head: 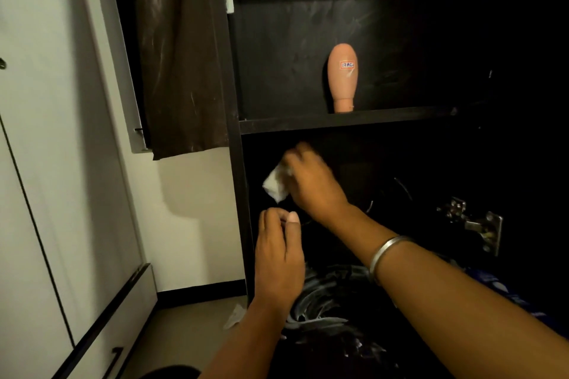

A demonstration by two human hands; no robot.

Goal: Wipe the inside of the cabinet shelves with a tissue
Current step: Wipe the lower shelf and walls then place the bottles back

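Dim room, black cabinet (237,163), right hand (311,184) gripping white tissue (275,184) below shelf (338,123), left hand (278,251) loosely curled, holding nothing, pale wall (197,209)

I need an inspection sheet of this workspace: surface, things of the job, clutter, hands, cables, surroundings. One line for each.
Surface: dark cabinet, open; upper shelf shows pale smears on its back wall; the lower compartment is too dark to judge.
Job's things: white tissue, crumpled, held inside the lower compartment near the left wall.
Clutter: peach bulb-shaped object with a small label, standing on the upper shelf; scrap of paper on the floor.
Hands: right hand grips the tissue; left hand is curled at the cabinet's front edge, contents unclear.
Cables: thin wire-like curves in the lower compartment, unclear.
Surroundings: metal hinge; brown curtain; white wardrobe.
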